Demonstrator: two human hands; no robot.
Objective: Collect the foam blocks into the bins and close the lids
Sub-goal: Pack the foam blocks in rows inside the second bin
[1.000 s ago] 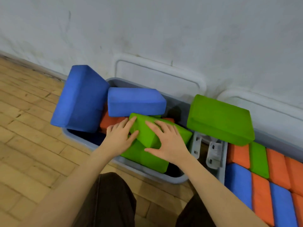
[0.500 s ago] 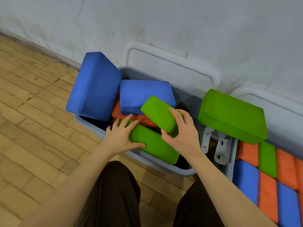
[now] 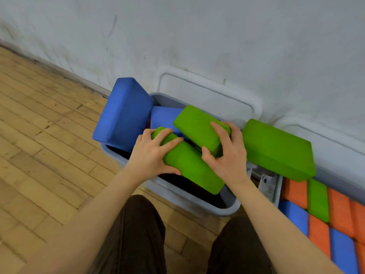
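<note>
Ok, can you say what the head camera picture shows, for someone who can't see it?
A person's left hand and right hand each grip a green foam block over a grey bin crammed with blue blocks. Another green block rests across to a second bin packed with orange, blue and green blocks, by a white wall.

Foam blocks (image 3: 197, 125) are piling in a bin (image 3: 177, 194) at frame centre, its lid (image 3: 207, 95) leaning behind; another filled bin (image 3: 276, 186) is sitting lower right.
</note>
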